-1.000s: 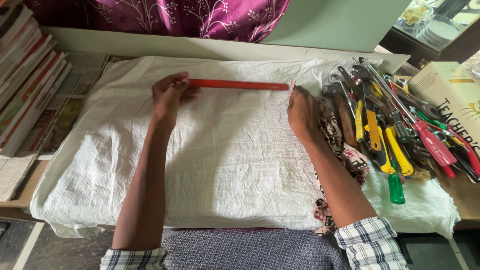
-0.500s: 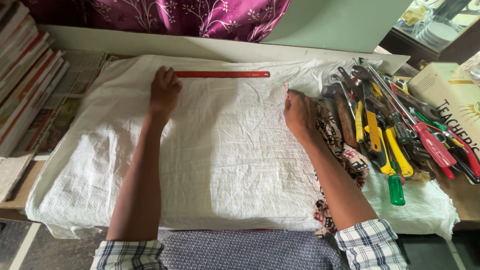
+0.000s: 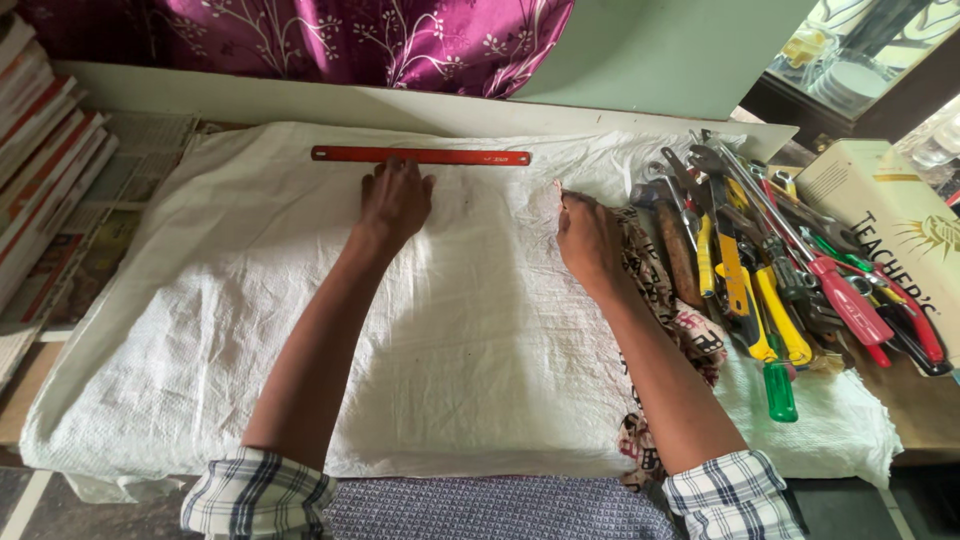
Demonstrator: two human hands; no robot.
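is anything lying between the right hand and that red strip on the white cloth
Nothing visible lies between them. The right hand rests on the white cloth, and only bare cloth separates it from the near end of the red strip. The left hand touches the strip's middle; the tool pile sits off right.

Single head-worn view, steeply down, close over white cloth (image 3: pixel 480 330)

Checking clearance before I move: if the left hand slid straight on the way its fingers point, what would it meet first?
The red ruler. The left hand lies flat on the white sack, fingertips at or almost touching the ruler's near edge; contact is unclear.
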